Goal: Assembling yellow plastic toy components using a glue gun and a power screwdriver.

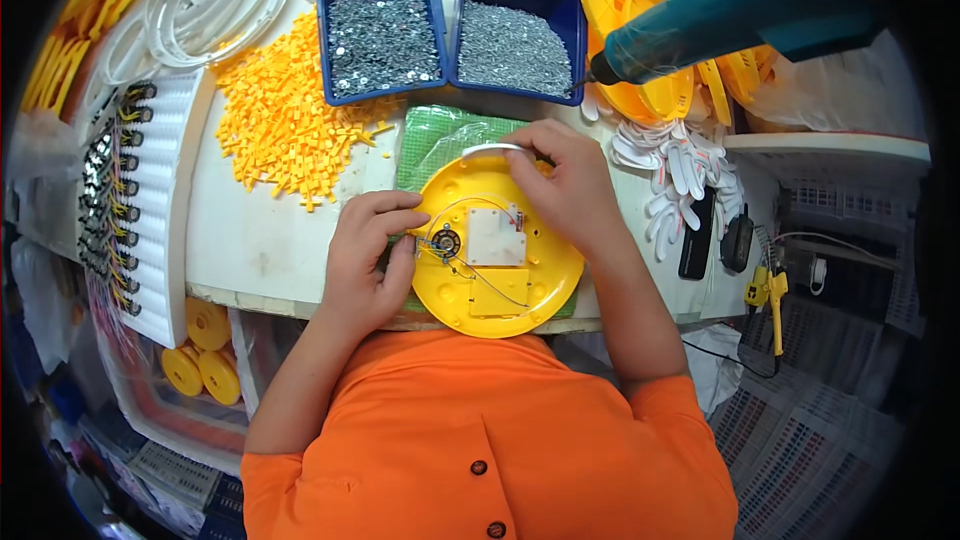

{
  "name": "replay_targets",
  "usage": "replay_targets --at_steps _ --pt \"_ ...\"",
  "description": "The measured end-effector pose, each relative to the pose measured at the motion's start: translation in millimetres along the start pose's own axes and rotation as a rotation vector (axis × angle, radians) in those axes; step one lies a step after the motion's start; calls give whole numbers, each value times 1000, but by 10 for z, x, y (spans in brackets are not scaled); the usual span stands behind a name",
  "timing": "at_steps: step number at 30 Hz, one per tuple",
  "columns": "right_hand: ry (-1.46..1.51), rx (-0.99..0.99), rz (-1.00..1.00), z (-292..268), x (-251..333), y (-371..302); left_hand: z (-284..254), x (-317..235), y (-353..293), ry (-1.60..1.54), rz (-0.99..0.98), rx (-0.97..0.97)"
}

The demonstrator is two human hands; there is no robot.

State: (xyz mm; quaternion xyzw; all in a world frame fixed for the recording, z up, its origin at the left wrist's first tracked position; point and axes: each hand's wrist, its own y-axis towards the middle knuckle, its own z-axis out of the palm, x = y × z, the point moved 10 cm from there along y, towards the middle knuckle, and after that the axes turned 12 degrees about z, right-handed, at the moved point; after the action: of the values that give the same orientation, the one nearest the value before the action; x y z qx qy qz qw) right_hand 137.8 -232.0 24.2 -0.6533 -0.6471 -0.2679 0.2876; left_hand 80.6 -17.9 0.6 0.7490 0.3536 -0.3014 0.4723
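A round yellow plastic housing (555,285) lies on a green mat (440,135) in front of me, its inner side up. Inside it are a white square cover (496,237), a yellow box-shaped part (500,294), thin wires and a small round black part (445,241). My left hand (365,255) is at the housing's left rim, thumb and forefinger pinched near the wires of the black part; what they hold is too small to tell. At the top rim, my right hand (570,185) grips a curved white strip (492,150) between thumb and fingers.
Two blue bins (448,70) of small metal parts stand beyond the mat, beside heaped yellow plastic pieces (290,110). A teal power screwdriver (700,25) hangs at upper right. White gloves (670,170) and a black phone (697,235) lie right; a white foam tray (170,210) stands left.
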Motion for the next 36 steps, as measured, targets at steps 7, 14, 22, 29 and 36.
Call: replay_targets --at_steps 7,14,22,29,36 --pt "-136 -27 40 -51 -47 -57 -33 -32 29 12 23 5" --pt "-276 -83 -179 -59 84 -132 -2 -67 18 52 69 56" --pt "-293 -56 -211 -82 122 -140 8 -49 23 24 41 50" --pt "-325 -66 -106 -71 66 -184 10 -50 0 65 24 53" --pt "-373 14 -116 -14 48 -129 6 -57 10 73 37 39"
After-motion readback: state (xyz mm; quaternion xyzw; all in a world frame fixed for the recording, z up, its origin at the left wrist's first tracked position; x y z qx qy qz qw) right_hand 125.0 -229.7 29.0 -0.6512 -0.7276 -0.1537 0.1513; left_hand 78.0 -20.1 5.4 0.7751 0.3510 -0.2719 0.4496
